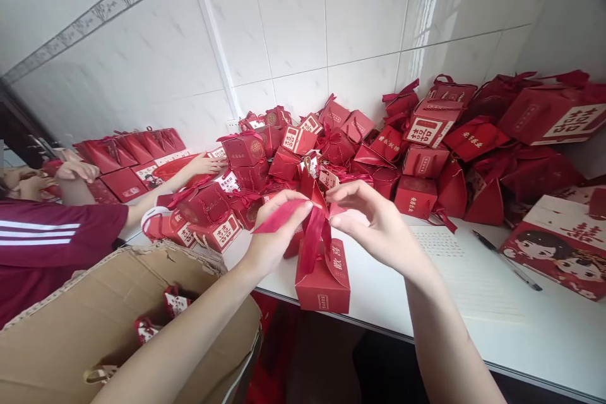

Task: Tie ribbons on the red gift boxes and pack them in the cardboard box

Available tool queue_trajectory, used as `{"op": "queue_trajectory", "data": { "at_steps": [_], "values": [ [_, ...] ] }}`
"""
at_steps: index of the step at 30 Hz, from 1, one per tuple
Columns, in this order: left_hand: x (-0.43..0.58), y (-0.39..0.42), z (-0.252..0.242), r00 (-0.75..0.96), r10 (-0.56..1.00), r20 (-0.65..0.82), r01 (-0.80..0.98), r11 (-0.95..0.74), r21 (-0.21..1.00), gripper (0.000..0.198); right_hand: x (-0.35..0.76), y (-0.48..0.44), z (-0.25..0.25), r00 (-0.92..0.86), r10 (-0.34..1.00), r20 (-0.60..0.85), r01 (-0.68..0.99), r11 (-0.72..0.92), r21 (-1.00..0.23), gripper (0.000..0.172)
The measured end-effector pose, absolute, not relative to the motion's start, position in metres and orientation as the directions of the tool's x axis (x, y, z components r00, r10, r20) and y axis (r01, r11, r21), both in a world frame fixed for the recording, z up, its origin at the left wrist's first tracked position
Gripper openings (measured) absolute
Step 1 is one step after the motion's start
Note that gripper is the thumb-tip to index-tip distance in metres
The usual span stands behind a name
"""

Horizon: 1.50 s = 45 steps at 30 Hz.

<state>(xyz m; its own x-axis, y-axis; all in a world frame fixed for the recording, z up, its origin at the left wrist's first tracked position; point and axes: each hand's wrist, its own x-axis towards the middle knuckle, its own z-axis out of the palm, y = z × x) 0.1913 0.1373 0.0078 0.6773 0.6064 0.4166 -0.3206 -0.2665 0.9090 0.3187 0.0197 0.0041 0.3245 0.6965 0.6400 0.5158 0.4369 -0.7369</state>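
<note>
A small red gift box [323,290] with gold lettering stands upright at the table's front edge, directly below both hands. A dark red ribbon [314,233] runs up from its top. My left hand [283,224] pinches the ribbon between thumb and fingers, and a loop of it spreads over the palm side. My right hand [367,221] is curled on the other side of the box top, thumb and fingertips closed on another part of the ribbon. The exact shape of the knot between the hands is hidden.
Red gift boxes [246,154] lie heaped along the tiled wall. A cardboard carton [57,334] with several small boxes stands at lower left. A co-worker's arm [156,192] reaches into the heap. A written sheet [454,271], a pen [509,262] and a larger box [558,246] are at right.
</note>
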Motion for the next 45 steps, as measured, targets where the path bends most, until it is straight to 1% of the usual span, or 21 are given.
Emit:
{"op": "queue_trajectory", "data": {
  "at_steps": [2, 3, 4, 6, 8, 9, 12, 15, 18, 20, 25, 27, 32, 34, 36, 38, 40, 43, 44, 45],
  "values": [
    [0.189, 0.139, 0.009, 0.650, 0.587, 0.484, -0.285, -0.402, 0.870, 0.014, 0.316, 0.025, 0.002, 0.306, 0.747, 0.590, 0.469, 0.421, -0.776, 0.033],
    [0.188, 0.139, 0.010, 0.641, 0.569, 0.516, -0.271, -0.461, 0.845, 0.013, 0.313, 0.028, 0.001, 0.285, 0.770, 0.571, 0.463, 0.411, -0.785, 0.034],
    [0.188, 0.140, 0.010, 0.636, 0.550, 0.541, -0.264, -0.503, 0.823, 0.012, 0.311, 0.029, 0.001, 0.267, 0.789, 0.554, 0.472, 0.394, -0.789, 0.032],
    [0.187, 0.140, 0.011, 0.638, 0.519, 0.569, -0.273, -0.538, 0.798, 0.010, 0.306, 0.032, 0.001, 0.264, 0.811, 0.523, 0.515, 0.340, -0.787, 0.022],
    [0.187, 0.141, 0.011, 0.647, 0.505, 0.571, -0.303, -0.517, 0.801, 0.010, 0.303, 0.033, 0.001, 0.294, 0.802, 0.520, 0.560, 0.296, -0.774, 0.013],
    [0.188, 0.140, 0.011, 0.651, 0.505, 0.567, -0.313, -0.502, 0.806, 0.011, 0.302, 0.034, 0.001, 0.311, 0.789, 0.529, 0.579, 0.284, -0.764, 0.013],
    [0.190, 0.138, 0.011, 0.653, 0.530, 0.542, -0.300, -0.476, 0.827, 0.012, 0.301, 0.034, 0.001, 0.351, 0.737, 0.577, 0.653, 0.249, -0.715, 0.016],
    [0.190, 0.135, 0.013, 0.671, 0.539, 0.510, -0.293, -0.439, 0.850, 0.011, 0.302, 0.035, 0.000, 0.359, 0.686, 0.633, 0.751, 0.190, -0.633, 0.014],
    [0.190, 0.134, 0.014, 0.675, 0.535, 0.508, -0.320, -0.408, 0.855, 0.009, 0.303, 0.038, -0.004, 0.344, 0.672, 0.655, 0.816, 0.132, -0.563, 0.019],
    [0.190, 0.134, 0.014, 0.682, 0.533, 0.501, -0.325, -0.392, 0.860, 0.009, 0.304, 0.040, -0.006, 0.350, 0.671, 0.654, 0.821, 0.117, -0.559, 0.023],
    [0.191, 0.137, 0.011, 0.683, 0.554, 0.477, -0.330, -0.348, 0.877, 0.010, 0.304, 0.040, -0.004, 0.380, 0.638, 0.670, 0.753, 0.207, -0.625, 0.021],
    [0.191, 0.139, 0.010, 0.679, 0.567, 0.467, -0.332, -0.330, 0.884, 0.011, 0.305, 0.037, -0.002, 0.401, 0.633, 0.662, 0.707, 0.246, -0.663, 0.023],
    [0.192, 0.140, 0.009, 0.660, 0.584, 0.473, -0.360, -0.307, 0.881, 0.012, 0.304, 0.031, 0.002, 0.389, 0.680, 0.621, 0.539, 0.379, -0.752, 0.030],
    [0.193, 0.139, 0.010, 0.636, 0.598, 0.488, -0.373, -0.315, 0.873, 0.014, 0.302, 0.032, 0.002, 0.416, 0.690, 0.593, 0.464, 0.400, -0.790, 0.029],
    [0.194, 0.136, 0.010, 0.627, 0.604, 0.492, -0.371, -0.324, 0.870, 0.015, 0.299, 0.034, 0.002, 0.487, 0.656, 0.576, 0.381, 0.434, -0.816, 0.023],
    [0.195, 0.133, 0.010, 0.653, 0.601, 0.461, -0.361, -0.288, 0.887, 0.016, 0.296, 0.037, 0.001, 0.555, 0.597, 0.580, 0.321, 0.489, -0.811, 0.016],
    [0.195, 0.130, 0.009, 0.695, 0.592, 0.408, -0.357, -0.209, 0.911, 0.016, 0.293, 0.040, 0.000, 0.585, 0.546, 0.600, 0.295, 0.546, -0.784, 0.012],
    [0.194, 0.127, 0.008, 0.746, 0.558, 0.364, -0.358, -0.125, 0.925, 0.018, 0.290, 0.039, 0.000, 0.594, 0.499, 0.630, 0.284, 0.603, -0.746, 0.025],
    [0.193, 0.126, 0.008, 0.754, 0.546, 0.366, -0.362, -0.120, 0.924, 0.018, 0.289, 0.038, 0.000, 0.592, 0.497, 0.634, 0.285, 0.607, -0.742, 0.027],
    [0.193, 0.126, 0.008, 0.760, 0.535, 0.370, -0.366, -0.118, 0.923, 0.017, 0.288, 0.038, 0.001, 0.589, 0.504, 0.632, 0.286, 0.602, -0.746, 0.024]
  ]
}}
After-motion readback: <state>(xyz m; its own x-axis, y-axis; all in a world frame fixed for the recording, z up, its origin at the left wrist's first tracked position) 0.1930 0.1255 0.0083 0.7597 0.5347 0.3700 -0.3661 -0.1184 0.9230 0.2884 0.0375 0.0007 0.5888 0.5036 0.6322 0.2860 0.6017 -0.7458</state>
